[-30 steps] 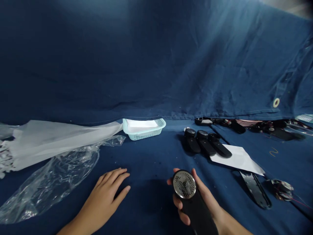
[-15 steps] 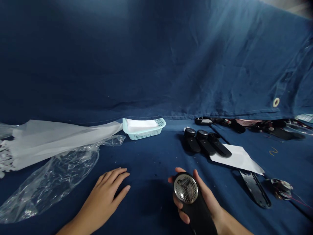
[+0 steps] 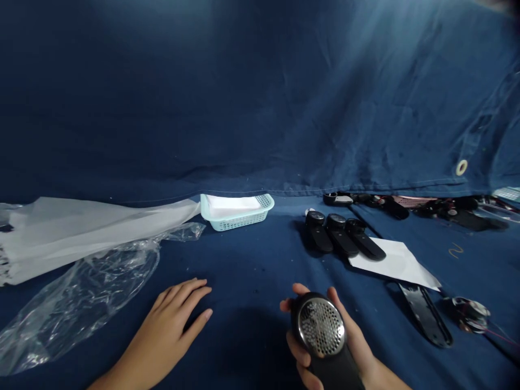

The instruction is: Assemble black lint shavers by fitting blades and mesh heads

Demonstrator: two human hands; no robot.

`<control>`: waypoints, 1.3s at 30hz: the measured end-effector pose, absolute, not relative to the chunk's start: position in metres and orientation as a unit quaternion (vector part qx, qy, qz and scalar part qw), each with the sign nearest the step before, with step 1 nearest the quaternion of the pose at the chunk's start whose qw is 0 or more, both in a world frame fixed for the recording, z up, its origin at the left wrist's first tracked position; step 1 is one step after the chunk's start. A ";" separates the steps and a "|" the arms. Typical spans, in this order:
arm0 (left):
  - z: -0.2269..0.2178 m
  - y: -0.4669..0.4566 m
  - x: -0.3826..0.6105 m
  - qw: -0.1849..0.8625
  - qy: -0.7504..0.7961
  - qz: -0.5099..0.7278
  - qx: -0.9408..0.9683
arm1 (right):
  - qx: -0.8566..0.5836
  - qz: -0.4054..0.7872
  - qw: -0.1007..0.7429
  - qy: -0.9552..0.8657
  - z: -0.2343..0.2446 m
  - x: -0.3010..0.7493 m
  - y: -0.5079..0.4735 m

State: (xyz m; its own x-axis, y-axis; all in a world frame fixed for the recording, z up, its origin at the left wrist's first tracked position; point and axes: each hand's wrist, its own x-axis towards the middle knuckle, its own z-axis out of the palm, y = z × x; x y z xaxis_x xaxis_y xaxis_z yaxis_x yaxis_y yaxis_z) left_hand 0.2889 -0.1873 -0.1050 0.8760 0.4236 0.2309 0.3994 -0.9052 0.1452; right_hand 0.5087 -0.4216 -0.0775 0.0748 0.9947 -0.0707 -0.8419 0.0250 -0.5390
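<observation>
Hanging cloth (image 3: 244,97): dark blue, spread across the whole far side, well beyond both hands.

Worktop (image 3: 247,271): covered in blue fabric, beneath both hands.

White sheet (image 3: 93,225): long, crumpled, beyond and outside the left hand.

Plastic bag (image 3: 93,287): transparent, flattened, just outside the left hand.

Basket (image 3: 239,223): pale blue, white contents, beyond the gap between the hands, near the hem of the hanging cloth.

White paper (image 3: 398,265): beyond and outside the right hand.

Left hand (image 3: 173,314): palm down, fingers loosely spread, apparently resting on the fabric, holding nothing.

Right hand (image 3: 357,346): curled around both flanks of a black handheld device (image 3: 325,341), cradled from below.

Device in grip: raised, tilted, perforated metal disc (image 3: 322,326) uppermost. Apparent step: holding the disc in view. Best done with fingertips off the perforations, a steady tilt against glare, and perhaps support from the left hand.

Three black devices (image 3: 342,238): side by side, beyond the right hand, one overlapping the paper.

Black shell (image 3: 426,317): hollow side up, outside the right hand. Likely limit for outward swings.

Round wired part (image 3: 471,314): just past the shell, thin red lead trailing outward. Probable snag for a sleeve.

Easiest movement, in judgement: across the open stretch between the hands, towards the basket.
</observation>
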 end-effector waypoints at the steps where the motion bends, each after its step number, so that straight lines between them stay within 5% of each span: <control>1: -0.105 -0.187 0.289 0.047 0.214 0.127 0.968 | -0.229 0.661 0.695 -0.166 -0.077 0.509 -0.423; 39: -0.122 -0.177 0.286 0.036 0.209 0.123 0.969 | -0.186 0.652 0.730 -0.086 -0.096 0.502 -0.425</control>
State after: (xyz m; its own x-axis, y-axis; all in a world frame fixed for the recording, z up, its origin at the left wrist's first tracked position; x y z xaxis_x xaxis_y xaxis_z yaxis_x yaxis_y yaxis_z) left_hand 0.2856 -0.1774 -0.1215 0.8819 0.4148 0.2242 0.3970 -0.9097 0.1215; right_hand 0.5017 -0.4251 -0.0963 0.1337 0.9841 -0.1170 -0.9200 0.0794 -0.3838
